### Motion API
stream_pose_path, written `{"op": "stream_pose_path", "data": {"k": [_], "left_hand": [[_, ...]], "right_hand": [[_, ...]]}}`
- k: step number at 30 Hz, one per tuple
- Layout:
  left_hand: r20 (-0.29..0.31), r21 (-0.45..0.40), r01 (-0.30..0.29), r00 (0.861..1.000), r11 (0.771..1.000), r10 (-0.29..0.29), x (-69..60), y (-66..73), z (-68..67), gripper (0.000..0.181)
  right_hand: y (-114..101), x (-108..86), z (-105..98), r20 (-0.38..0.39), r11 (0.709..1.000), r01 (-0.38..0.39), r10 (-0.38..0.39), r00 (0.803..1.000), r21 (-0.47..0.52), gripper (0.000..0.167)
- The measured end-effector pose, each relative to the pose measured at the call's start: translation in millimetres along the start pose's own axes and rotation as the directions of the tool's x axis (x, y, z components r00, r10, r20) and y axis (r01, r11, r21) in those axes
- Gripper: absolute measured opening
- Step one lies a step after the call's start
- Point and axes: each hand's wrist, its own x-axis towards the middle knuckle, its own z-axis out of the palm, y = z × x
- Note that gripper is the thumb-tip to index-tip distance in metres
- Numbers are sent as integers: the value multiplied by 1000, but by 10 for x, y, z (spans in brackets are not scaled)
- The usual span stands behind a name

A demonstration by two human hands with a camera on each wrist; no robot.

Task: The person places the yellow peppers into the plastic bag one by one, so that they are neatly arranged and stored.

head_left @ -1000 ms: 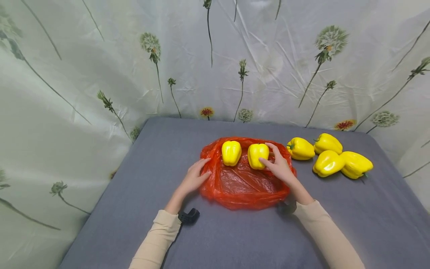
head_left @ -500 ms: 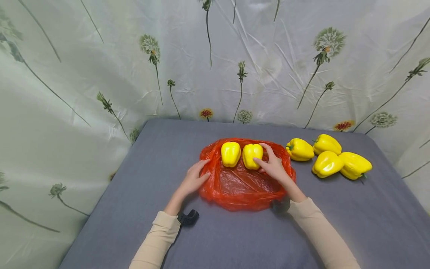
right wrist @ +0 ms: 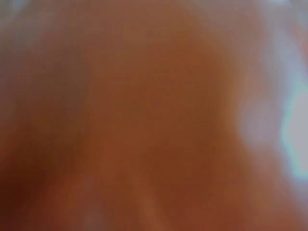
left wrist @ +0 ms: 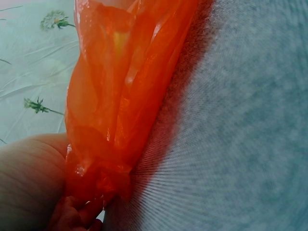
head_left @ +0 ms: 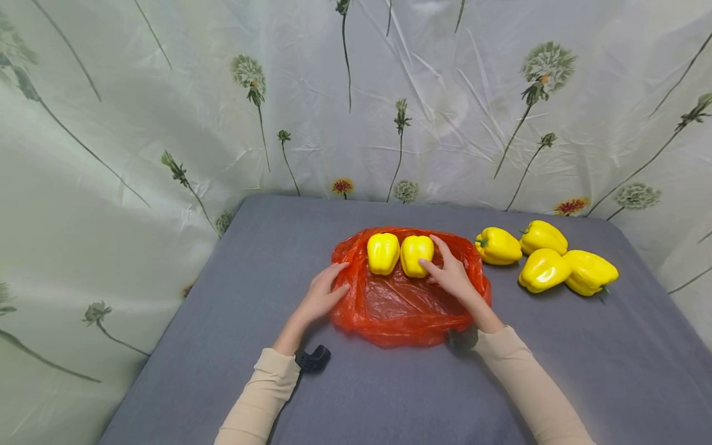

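Observation:
In the head view, a red plastic bag (head_left: 408,330) lies spread with its mouth facing up. Two yellow bell peppers sit side by side at its far side. My right hand (head_left: 453,275) reaches inside and holds the right-hand bell pepper (head_left: 416,256) between thumb and fingers. The left-hand bell pepper (head_left: 382,253) is untouched by either hand. My left hand (head_left: 319,296) holds the bag's left side. In the left wrist view, red film (left wrist: 108,96) gathers at the fingers of that hand. The right wrist view is only an orange-brown blur.
Several more yellow bell peppers (head_left: 544,271) are grouped on the grey-covered table (head_left: 267,247), right of the bag. A pale curtain (head_left: 328,148) printed with dandelions hangs behind and along the left. A dark wrist device (head_left: 314,358) sits on the left wrist.
My right hand has moved left with its bell pepper, bringing it beside the other one in the bag. My left hand has stayed at the bag's left side.

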Motion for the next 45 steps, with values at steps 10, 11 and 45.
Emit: {"op": "stream_pose_path", "data": {"k": [10,11,45], "left_hand": [[8,-8,22,1000,1000,-22,18,-3,-4,52],[10,-5,22,1000,1000,-22,18,-4,-4,52],[12,-5,24,1000,1000,-23,12,-25,4,53]], "right_hand": [[7,-28,-9,35,1000,18,-19,999,14,77],[9,-30,-9,37,1000,22,-22,999,14,77],[-28,-445,-451,-11,996,54,-55,998,-74,69]]}}
